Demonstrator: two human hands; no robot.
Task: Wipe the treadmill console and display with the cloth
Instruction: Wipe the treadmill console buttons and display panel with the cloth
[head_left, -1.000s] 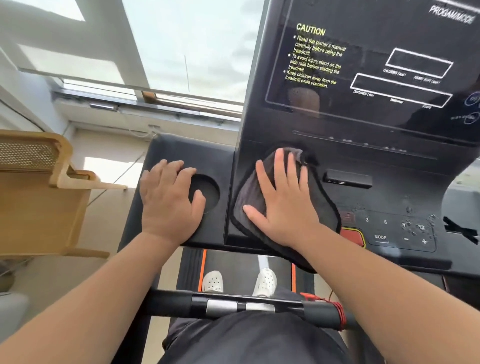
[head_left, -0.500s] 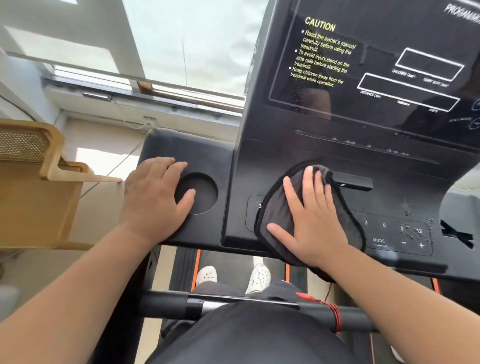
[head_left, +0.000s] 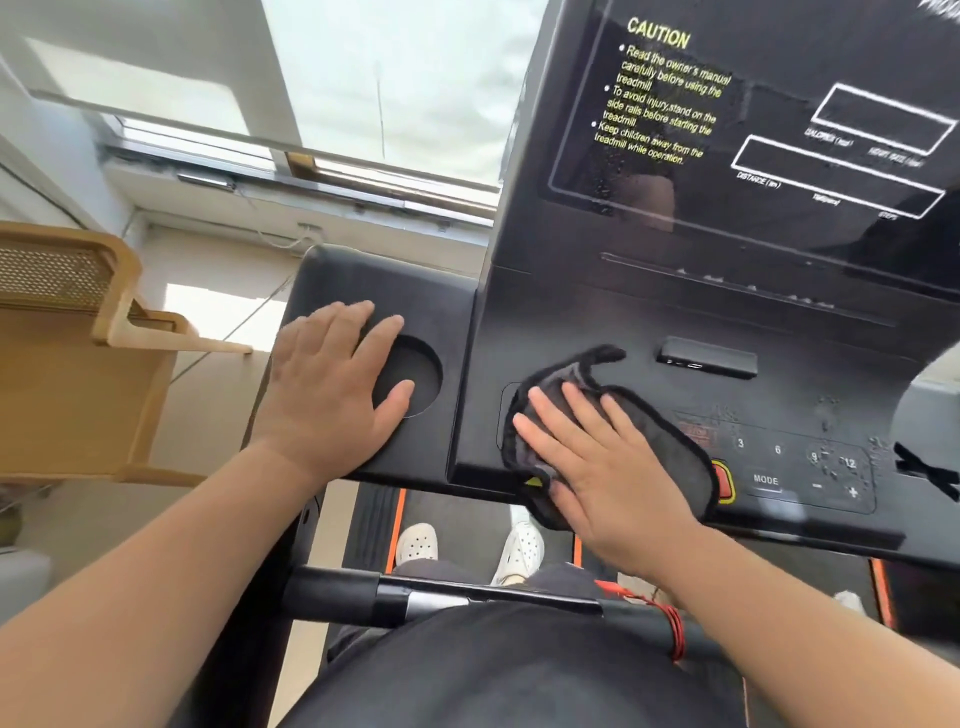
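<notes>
My right hand (head_left: 608, 467) presses the dark cloth (head_left: 675, 452) onto the console (head_left: 571, 322), grip flat, fingers straight. My left hand (head_left: 332, 384) lies flat too, beside the cup holder (head_left: 418, 371). A window (head_left: 395, 78) is ahead.

The left hand (head_left: 332, 384) lies palm down, fingers straight and slightly spread, pointing far and a little right, thumb out to the right. Its bare forearm (head_left: 156, 571) runs back to the near left corner. The right hand (head_left: 597, 462) is flat too, fingers splayed and angled far-left, pressing the cloth (head_left: 675, 457). Its bare forearm (head_left: 805, 613) reaches in from the near right
</notes>
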